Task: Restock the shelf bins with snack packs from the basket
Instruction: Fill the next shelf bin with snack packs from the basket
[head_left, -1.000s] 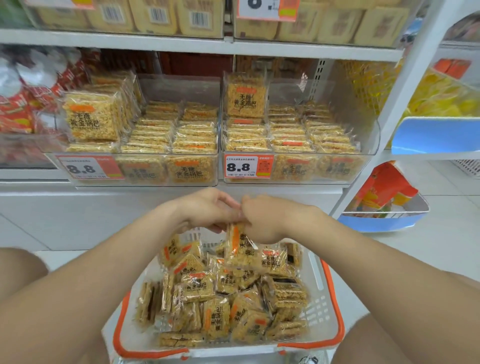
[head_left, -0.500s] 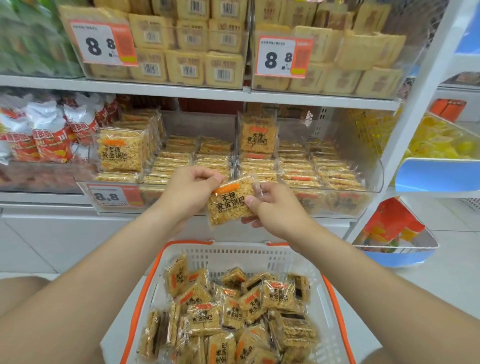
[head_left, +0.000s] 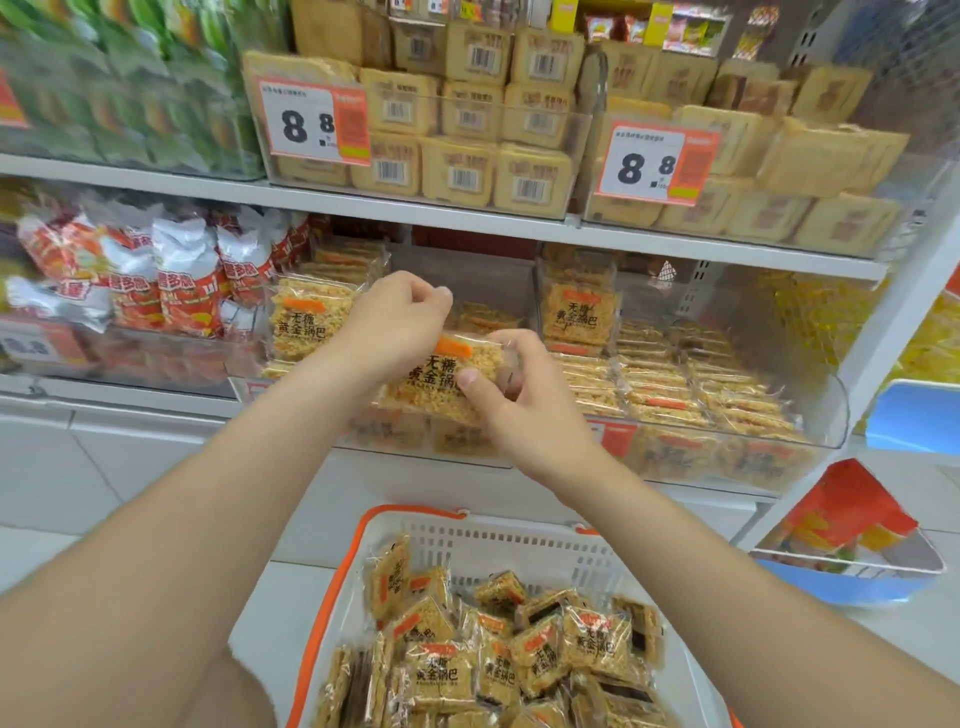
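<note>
We record that 1 rice-crust snack pack (head_left: 441, 387) has come up out of the orange-rimmed basket (head_left: 519, 543), where both hands were working 1 second ago. It now sits at bin height, in front of the right half of the left clear bin (head_left: 483, 275). The left hand (head_left: 400, 327) pinches the pack's upper left edge with curled fingers. The right hand (head_left: 519, 402) grips its right edge, thumb across the printed face and fingers behind. The pack is tilted, label toward us, and well clear of the basket. With the frame blurred, we cannot tell whether it has crossed the bin's front wall or hangs just before it. That bin holds flat rows of the same product and 1 upright pack (head_left: 304, 325) at its left. The back of its right half looks low, so we judge that the likely placement spot. The right clear bin (head_left: 826, 410) beside it carries similar rows. The basket holds many loose packs (head_left: 524, 654), so we judge the restocking far from finished: this is 1 transfer at the carry stage, release not yet made.
</note>
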